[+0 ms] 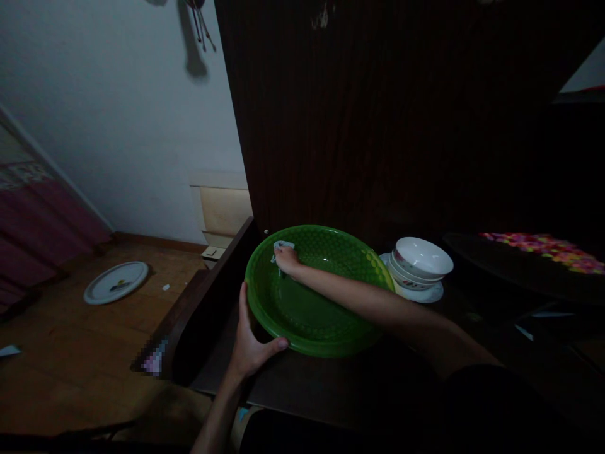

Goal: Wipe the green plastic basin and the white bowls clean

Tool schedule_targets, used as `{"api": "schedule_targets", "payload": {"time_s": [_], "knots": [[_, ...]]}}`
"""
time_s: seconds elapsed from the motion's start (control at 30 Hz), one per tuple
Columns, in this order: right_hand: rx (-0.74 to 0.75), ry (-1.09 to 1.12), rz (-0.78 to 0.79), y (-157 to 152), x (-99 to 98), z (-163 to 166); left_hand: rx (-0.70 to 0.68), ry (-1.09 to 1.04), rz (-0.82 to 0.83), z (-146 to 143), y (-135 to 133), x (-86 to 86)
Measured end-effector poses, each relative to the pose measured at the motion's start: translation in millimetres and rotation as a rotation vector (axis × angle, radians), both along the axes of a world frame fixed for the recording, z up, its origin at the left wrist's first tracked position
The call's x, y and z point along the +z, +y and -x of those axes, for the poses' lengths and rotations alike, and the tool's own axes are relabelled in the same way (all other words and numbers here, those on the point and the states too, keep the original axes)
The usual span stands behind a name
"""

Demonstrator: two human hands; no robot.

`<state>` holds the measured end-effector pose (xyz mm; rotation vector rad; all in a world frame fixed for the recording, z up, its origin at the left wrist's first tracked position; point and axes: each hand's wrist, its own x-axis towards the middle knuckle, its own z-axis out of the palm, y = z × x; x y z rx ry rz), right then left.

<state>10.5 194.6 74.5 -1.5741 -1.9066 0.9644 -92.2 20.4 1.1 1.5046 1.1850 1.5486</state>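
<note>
A large green plastic basin [331,302] sits on a dark wooden table [331,384]. My left hand [250,343] grips the basin's near left rim, thumb along the edge and fingers wrapped over it. My right hand [286,258] reaches inside the basin to its far left wall, closed on a small pale cloth [280,247] pressed against the green surface.
White bowls [422,258] are stacked on a white plate just right of the basin. A dark tray with colourful bits [543,247] lies at the far right. A dark wardrobe stands behind. A white plate [116,282] lies on the wooden floor at left.
</note>
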Motion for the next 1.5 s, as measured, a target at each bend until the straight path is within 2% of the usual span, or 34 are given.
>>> {"api": "schedule_targets", "payload": {"time_s": [0.2,0.37,0.6,0.73,0.83,0.93,1.03,1.13,1.23,1.37,1.5], "knots": [[0.198,0.002,-0.013,-39.2,-5.5,6.9,-0.005,0.053,0.026,4.4,1.2,-2.6],[0.370,0.014,0.032,-68.1,5.3,-7.0,0.016,0.066,0.028,4.6,1.7,-1.7],[0.679,0.010,0.125,-91.4,27.6,-55.0,0.011,0.068,0.036,5.1,0.7,-2.2],[0.928,-0.068,0.202,-90.0,33.8,-86.6,0.038,0.072,0.041,5.1,1.6,-4.1],[1.023,-0.130,0.284,-84.9,38.5,-107.9,0.057,0.083,0.043,5.4,2.2,-5.4],[1.039,-0.242,0.374,-80.3,45.8,-129.9,0.070,0.096,0.029,5.6,2.6,-6.7],[1.005,-0.405,0.390,-78.2,57.2,-151.5,0.069,0.091,0.021,5.5,2.9,-7.9],[0.928,-0.661,0.335,-77.7,71.0,-167.2,0.070,0.080,0.012,5.5,3.0,-8.3],[0.800,-0.974,0.215,-75.3,79.9,-174.5,0.066,0.078,0.010,5.8,3.2,-7.6],[0.656,-1.164,0.071,-63.9,74.6,-175.3,0.056,0.065,0.009,5.5,3.7,-6.9],[0.622,-1.256,-0.104,-45.7,57.5,-171.0,0.056,0.058,0.012,2.8,2.8,-6.6]]}}
